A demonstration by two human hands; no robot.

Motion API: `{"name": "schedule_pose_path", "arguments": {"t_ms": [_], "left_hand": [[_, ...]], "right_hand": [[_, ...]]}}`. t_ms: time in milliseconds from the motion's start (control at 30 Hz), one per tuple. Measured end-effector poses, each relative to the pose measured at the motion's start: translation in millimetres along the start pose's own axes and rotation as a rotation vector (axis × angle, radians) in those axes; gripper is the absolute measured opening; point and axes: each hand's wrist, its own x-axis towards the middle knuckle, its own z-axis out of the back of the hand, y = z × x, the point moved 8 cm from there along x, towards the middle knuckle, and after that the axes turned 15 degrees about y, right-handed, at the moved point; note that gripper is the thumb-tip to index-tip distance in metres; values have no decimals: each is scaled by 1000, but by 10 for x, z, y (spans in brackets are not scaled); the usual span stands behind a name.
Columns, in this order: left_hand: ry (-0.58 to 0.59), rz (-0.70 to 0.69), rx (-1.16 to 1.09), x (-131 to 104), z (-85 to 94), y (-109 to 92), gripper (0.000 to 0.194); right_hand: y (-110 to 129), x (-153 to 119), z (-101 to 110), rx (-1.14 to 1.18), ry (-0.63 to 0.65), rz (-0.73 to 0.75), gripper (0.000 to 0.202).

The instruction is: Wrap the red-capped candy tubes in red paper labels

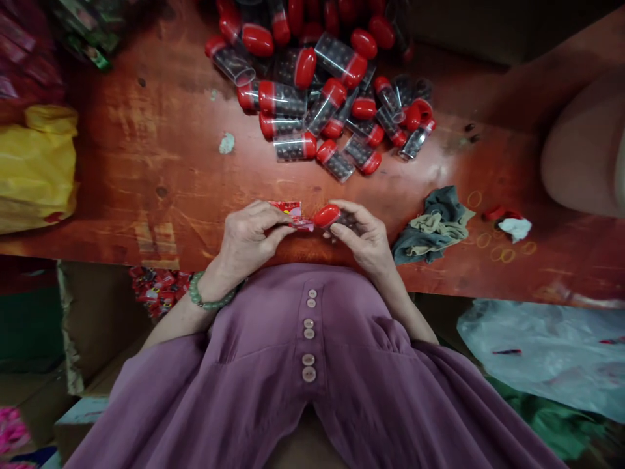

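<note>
At the table's near edge, my left hand (254, 234) pinches a small red-and-pink printed packet (293, 210) between thumb and fingers. Close beside it, my right hand (360, 234) grips a red-capped clear container (327, 215) with dark contents. The cap points left toward the packet; whether the two touch I cannot tell. Most of the container's clear body is hidden behind my right fingers. Beyond both hands lies a heap of similar red-capped containers (288, 98), tipped in many directions on the table.
The reddish wooden table (161, 163) carries a yellow bag (36, 169) at left and a crumpled grey-green cloth (434, 225) at right. Rubber bands (483, 241) lie past the cloth, near a large pale container (581, 143). Below the edge, a cardboard box (92, 319) holds red packets (156, 286).
</note>
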Motion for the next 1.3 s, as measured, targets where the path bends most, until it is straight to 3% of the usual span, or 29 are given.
{"name": "schedule_pose_path", "arguments": {"t_ms": [100, 467, 633, 1000, 1300], "left_hand": [[-11, 6, -99, -3, 0, -8, 8], [-23, 67, -296, -20, -92, 133, 9], [114, 123, -352, -19, -257, 171, 8], [507, 161, -687, -119, -629, 136, 22], [364, 212, -742, -18, -571, 89, 21]], "right_hand": [[138, -31, -7, -75, -16, 57, 35], [426, -47, -161, -628, 198, 154, 30], [358, -16, -231, -748, 367, 83, 36], [318, 79, -374, -721, 696, 43, 34], [485, 183, -405, -776, 750, 41, 18]]}}
